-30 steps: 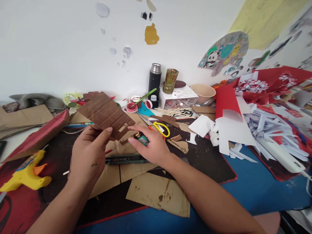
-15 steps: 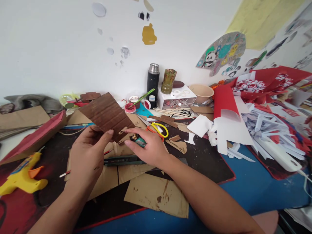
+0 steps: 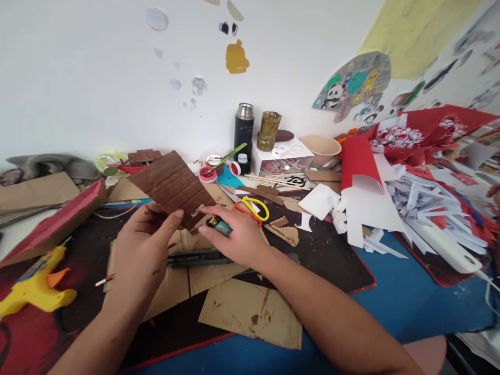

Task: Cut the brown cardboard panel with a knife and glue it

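In the head view, the left hand [image 3: 142,250] pinches a dark brown painted piece of corrugated cardboard [image 3: 172,185] by its lower edge, thumb on the near face and fingers behind; the piece is roughly rectangular, ribbed with fine parallel lines, held tilted above the black cutting mat [image 3: 328,255], with a small notch or tab cut at its lower right corner; the brown coat looks streaky, and bare tan board shows at the cut corner. The right hand [image 3: 236,237] is closed around a small green lighter [image 3: 219,225] with a brass-coloured top, its forefinger stretched out to touch the cardboard's lower right corner; the lighter sits just under that corner. Below the hands a dark green utility knife [image 3: 197,257] lies on tan cardboard scraps [image 3: 250,312]; yellow-handled scissors [image 3: 255,205] lie just beyond the right hand; a yellow glue gun with an orange trigger [image 3: 35,286] rests at the left on the mat. At the back stand a black steel-capped flask [image 3: 244,127], a paint-smeared glass jar [image 3: 269,130] and a white box [image 3: 281,156]; white paper strips [image 3: 422,203] and red paper [image 3: 357,156] pile up on the right. Writing is scarce; a tan scrap [image 3: 283,234] near the scissors carries small dark print too small to read; a round panda sticker [image 3: 353,86] on the wall shows cartoon figures without legible words.
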`<action>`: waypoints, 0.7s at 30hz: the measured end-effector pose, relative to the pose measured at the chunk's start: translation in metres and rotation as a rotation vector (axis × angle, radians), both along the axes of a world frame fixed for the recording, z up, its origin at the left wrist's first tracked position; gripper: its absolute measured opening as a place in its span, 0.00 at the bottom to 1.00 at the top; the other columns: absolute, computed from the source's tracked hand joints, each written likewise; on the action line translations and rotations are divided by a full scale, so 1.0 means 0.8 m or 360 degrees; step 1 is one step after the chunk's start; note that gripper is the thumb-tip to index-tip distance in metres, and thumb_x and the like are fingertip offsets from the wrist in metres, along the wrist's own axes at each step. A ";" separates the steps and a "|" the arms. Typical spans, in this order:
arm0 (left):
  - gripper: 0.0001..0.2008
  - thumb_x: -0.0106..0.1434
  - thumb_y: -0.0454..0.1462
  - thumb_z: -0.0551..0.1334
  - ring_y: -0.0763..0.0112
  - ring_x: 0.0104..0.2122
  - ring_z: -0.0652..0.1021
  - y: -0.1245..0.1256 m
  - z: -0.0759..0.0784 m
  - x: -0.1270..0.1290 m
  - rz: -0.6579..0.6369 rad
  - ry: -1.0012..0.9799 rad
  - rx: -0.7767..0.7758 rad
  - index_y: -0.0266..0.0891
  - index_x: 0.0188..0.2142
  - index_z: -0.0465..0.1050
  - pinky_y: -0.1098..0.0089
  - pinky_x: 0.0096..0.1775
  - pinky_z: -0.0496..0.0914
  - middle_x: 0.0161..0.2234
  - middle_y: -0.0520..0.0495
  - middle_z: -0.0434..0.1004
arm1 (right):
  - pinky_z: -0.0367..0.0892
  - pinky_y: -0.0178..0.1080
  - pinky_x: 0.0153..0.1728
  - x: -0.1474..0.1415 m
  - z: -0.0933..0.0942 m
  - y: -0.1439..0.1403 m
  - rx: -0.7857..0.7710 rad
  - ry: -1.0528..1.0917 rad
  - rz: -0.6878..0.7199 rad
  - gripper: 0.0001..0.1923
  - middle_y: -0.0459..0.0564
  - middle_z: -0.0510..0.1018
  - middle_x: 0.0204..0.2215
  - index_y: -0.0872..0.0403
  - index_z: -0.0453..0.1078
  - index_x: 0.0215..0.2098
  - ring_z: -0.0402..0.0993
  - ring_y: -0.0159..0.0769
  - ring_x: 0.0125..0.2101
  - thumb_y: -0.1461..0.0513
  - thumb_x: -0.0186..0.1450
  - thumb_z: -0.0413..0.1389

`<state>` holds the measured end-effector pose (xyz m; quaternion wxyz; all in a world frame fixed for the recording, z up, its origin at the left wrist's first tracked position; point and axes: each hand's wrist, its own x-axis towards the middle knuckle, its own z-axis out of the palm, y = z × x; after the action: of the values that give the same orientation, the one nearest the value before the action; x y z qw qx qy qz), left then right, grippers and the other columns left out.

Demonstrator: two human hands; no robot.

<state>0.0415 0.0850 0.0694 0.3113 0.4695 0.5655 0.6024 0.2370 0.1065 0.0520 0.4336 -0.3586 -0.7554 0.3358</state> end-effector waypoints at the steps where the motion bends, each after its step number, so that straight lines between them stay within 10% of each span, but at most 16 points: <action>1: 0.15 0.59 0.49 0.76 0.65 0.34 0.79 0.000 0.001 0.001 0.0001 -0.0040 -0.0014 0.45 0.38 0.80 0.64 0.39 0.75 0.34 0.51 0.83 | 0.77 0.48 0.65 0.000 0.000 0.000 -0.0001 -0.0027 0.0015 0.20 0.51 0.87 0.62 0.46 0.81 0.64 0.85 0.43 0.62 0.51 0.76 0.65; 21: 0.14 0.56 0.44 0.79 0.66 0.35 0.80 0.000 0.008 0.006 0.0029 -0.0210 -0.0028 0.43 0.39 0.83 0.65 0.41 0.75 0.36 0.50 0.86 | 0.77 0.49 0.64 -0.003 -0.001 -0.003 -0.0019 -0.0028 0.0031 0.21 0.51 0.87 0.62 0.46 0.80 0.64 0.85 0.45 0.62 0.50 0.76 0.64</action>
<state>0.0465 0.0847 0.0757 0.3465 0.4208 0.5533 0.6299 0.2346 0.1045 0.0509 0.4214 -0.3569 -0.7606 0.3413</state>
